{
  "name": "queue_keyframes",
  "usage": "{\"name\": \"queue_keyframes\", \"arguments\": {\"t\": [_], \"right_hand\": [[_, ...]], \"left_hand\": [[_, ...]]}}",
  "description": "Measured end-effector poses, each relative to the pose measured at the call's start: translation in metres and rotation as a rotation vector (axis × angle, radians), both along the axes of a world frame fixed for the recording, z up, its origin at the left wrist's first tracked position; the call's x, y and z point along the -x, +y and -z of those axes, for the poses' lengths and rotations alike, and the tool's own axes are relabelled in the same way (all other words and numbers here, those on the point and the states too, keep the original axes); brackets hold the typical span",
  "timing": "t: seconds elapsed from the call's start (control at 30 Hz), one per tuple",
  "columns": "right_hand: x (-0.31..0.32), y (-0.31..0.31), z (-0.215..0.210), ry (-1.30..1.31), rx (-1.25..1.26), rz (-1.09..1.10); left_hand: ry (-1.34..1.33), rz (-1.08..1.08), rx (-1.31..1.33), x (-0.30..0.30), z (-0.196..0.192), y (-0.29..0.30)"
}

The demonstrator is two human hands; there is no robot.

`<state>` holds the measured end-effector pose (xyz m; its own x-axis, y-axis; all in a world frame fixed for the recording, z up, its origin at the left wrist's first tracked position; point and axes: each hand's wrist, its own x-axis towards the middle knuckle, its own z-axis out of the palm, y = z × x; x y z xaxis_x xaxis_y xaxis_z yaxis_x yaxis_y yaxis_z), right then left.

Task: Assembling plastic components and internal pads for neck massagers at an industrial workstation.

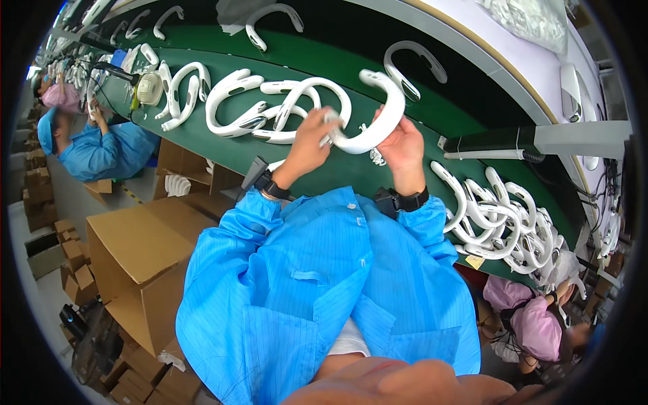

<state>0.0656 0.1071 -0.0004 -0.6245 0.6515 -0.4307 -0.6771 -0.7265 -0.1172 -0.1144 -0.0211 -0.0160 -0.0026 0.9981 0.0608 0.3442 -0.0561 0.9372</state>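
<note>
A white U-shaped neck fan [385, 118] is held up over the green workbench. My right hand [405, 148] is wrapped under its curve, with the palm turned upward. My left hand [312, 140] is closed at the fan's lower left end, its fingertips a little blurred. Just behind the left hand, more white neck fans [226, 111] lie in a row on the bench. A small bunch of white bits [377, 156] shows beside the right palm, partly hidden by the held fan.
A tangled heap of neck fans [499, 216] covers the bench to my right. A grey post [574, 140] juts over the bench there. Cardboard boxes [145, 250] stand at left. Co-workers sit at left, in a blue coat [101, 152], and at lower right, in pink sleeves [540, 327].
</note>
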Motion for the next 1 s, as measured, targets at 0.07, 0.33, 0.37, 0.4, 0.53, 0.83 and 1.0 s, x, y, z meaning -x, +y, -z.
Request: {"name": "queue_keyframes", "arguments": {"t": [0.07,0.33,0.37,0.4,0.53,0.83,1.0], "right_hand": [[0.006,-0.01,0.008,-0.045,-0.03,0.057],[0.0,-0.038,0.0,0.042,-0.338,-0.094],[-0.003,-0.042,-0.007,-0.202,-0.471,-0.154],[-0.004,-0.045,-0.011,-0.447,-0.6,-0.213],[-0.018,-0.039,-0.006,-0.671,-0.769,-0.254],[-0.021,-0.039,-0.018,-0.46,-0.816,-0.369],[-0.022,-0.049,-0.023,-0.646,-0.973,-0.365]], "left_hand": [[-0.513,-0.458,0.284,-0.016,0.001,-0.009],[-1.09,-0.111,0.616,-0.022,0.029,0.013],[-1.154,-0.14,0.545,-0.025,0.026,0.015],[-1.158,-0.137,0.546,-0.024,0.025,0.016],[-1.169,-0.058,0.365,-0.019,0.007,0.013],[-0.925,0.02,0.109,-0.021,0.003,0.014],[-0.866,-0.013,0.07,-0.018,-0.008,0.013]]}}
